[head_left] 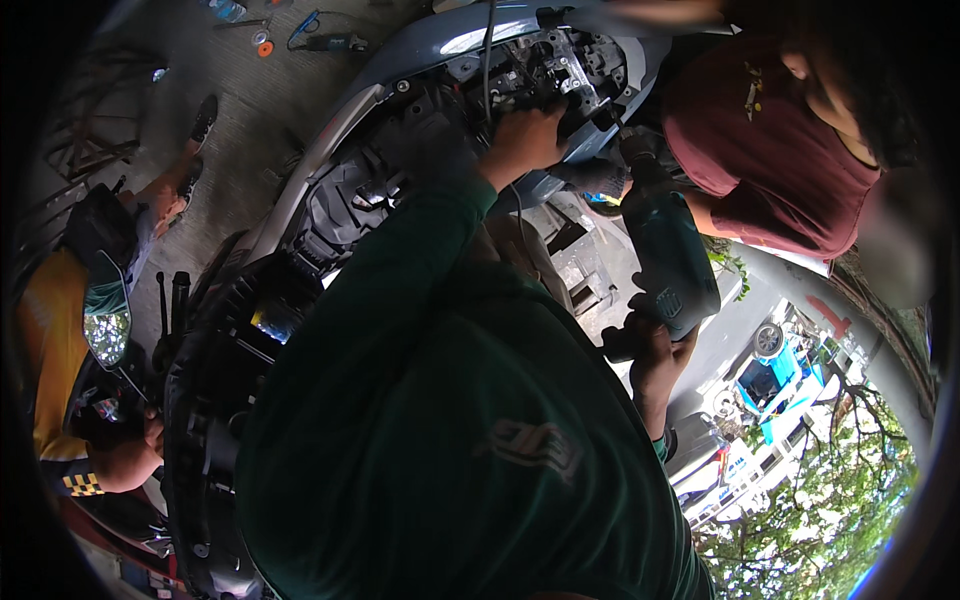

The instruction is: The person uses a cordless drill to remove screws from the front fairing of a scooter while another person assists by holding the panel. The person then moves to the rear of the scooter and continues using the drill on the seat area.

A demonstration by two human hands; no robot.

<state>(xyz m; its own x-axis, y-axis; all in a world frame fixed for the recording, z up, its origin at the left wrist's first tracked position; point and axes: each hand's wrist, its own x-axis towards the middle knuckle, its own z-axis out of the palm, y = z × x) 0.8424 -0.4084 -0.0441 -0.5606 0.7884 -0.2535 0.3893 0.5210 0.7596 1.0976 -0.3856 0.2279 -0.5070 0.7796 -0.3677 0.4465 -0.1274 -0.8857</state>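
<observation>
Motorcycle, its inner framework exposed, is stretching from lower left to top centre. A person in a maroon shirt is leaning beside it at upper right; another person, in yellow, is occupying the left margin. A teal power tool is pointing toward the upper edge, the right hand wrapping its grip. The left hand is reaching among the exposed parts; whether its fingers are clamping anything cannot be told.
</observation>
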